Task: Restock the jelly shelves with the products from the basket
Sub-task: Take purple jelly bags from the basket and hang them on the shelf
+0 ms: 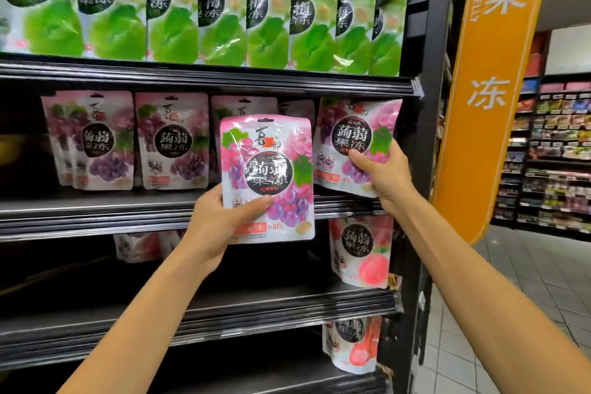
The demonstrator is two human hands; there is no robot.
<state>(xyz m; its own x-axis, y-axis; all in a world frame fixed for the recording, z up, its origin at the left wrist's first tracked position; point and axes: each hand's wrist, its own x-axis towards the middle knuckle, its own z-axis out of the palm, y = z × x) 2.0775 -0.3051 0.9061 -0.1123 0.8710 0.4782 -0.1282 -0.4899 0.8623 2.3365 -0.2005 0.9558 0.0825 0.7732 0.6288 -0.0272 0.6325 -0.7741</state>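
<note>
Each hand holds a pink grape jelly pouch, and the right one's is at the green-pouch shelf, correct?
Not quite: the head view shows the right hand holding its glossy pink grape jelly pouch at the shelf of matching grape pouches, below the green pouches. The left hand does hold a second pink pouch.

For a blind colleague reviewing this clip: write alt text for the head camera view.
A person's left hand holds a grape konjac jelly pouch in front of the grape shelf, while the right hand grips a second grape pouch at the row's right end. Green plum jelly pouches fill the shelf above; peach pouches stand below.
</note>
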